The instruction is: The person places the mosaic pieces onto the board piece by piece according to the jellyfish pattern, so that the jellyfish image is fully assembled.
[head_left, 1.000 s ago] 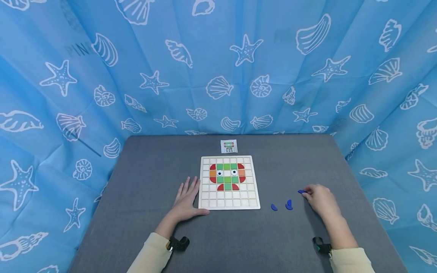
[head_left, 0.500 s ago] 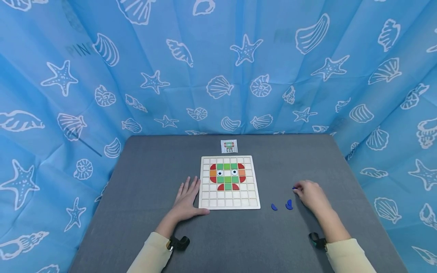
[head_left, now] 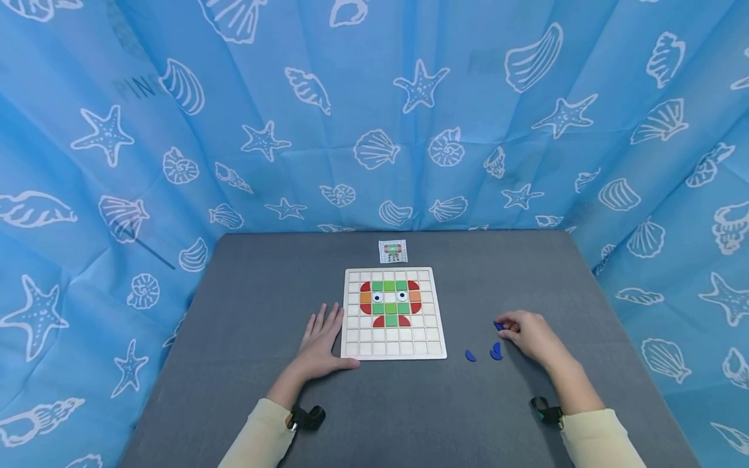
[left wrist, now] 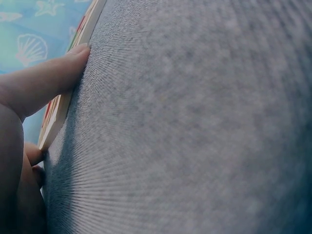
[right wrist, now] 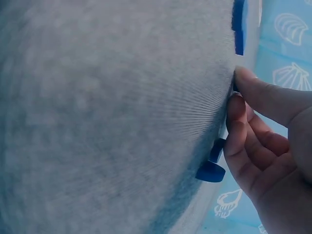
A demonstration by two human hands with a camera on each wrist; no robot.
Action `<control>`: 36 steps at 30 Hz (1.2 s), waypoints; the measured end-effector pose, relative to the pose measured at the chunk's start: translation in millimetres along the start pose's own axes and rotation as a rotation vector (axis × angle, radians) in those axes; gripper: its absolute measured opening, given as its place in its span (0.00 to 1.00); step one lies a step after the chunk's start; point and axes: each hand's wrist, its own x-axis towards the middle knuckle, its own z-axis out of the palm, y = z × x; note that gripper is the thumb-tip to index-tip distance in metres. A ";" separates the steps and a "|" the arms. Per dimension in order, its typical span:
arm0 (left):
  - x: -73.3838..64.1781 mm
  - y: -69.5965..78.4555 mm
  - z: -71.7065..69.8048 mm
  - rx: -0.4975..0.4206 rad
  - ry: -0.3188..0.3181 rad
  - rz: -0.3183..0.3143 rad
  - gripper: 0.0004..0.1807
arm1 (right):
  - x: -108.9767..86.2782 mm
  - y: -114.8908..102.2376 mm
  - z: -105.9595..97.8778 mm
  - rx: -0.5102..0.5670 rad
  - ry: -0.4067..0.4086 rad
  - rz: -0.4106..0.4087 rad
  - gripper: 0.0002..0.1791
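A square wooden grid board [head_left: 393,348] lies in mid-table with a pattern of green, red and orange pieces and two eye tiles. My left hand [head_left: 318,348] is spread flat, its fingertips at the board's left edge and its thumb along the front-left corner; the thumb [left wrist: 58,73] touches the rim in the left wrist view. To the right, my right hand [head_left: 529,333] pinches a small blue rounded piece [head_left: 499,325] between thumb and fingers, low over the tabletop. Close by lie more blue pieces [head_left: 496,351], two of them touching, and a single blue piece [head_left: 471,355].
A small printed card [head_left: 393,251] with a similar coloured pattern lies behind the board. The grey tabletop [head_left: 281,266] ends at a blue shell-print curtain [head_left: 363,117], which also hangs at both sides. In the right wrist view, blue pieces [right wrist: 210,171] lie near the fingers.
My right hand has slid left over the table with the blue piece, coming close to the other blue pieces. The left hand and the board stay put.
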 end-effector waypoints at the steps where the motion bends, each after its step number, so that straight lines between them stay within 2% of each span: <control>1: 0.2 -0.5 0.7 0.003 0.002 0.002 0.71 | 0.1 0.1 0.3 -0.006 0.005 -0.006 0.12; 9: -0.8 1.9 -1.4 0.009 -0.010 -0.009 0.71 | 1.3 -11.6 1.4 -0.014 0.098 -0.053 0.12; 12: -1.5 3.7 -3.1 0.011 -0.027 -0.025 0.71 | 3.8 -22.1 3.1 -0.011 0.123 -0.083 0.12; 21: -1.1 3.6 -2.3 0.016 -0.023 -0.023 0.71 | 14.4 -56.8 18.2 0.006 0.154 -0.159 0.13; 30: 0.8 0.5 0.6 0.020 -0.027 -0.029 0.72 | 18.3 -86.0 32.4 0.028 0.117 -0.204 0.13; 36: 0.6 0.7 -0.8 0.022 -0.025 -0.029 0.72 | 22.9 -101.8 43.4 0.044 0.113 -0.270 0.12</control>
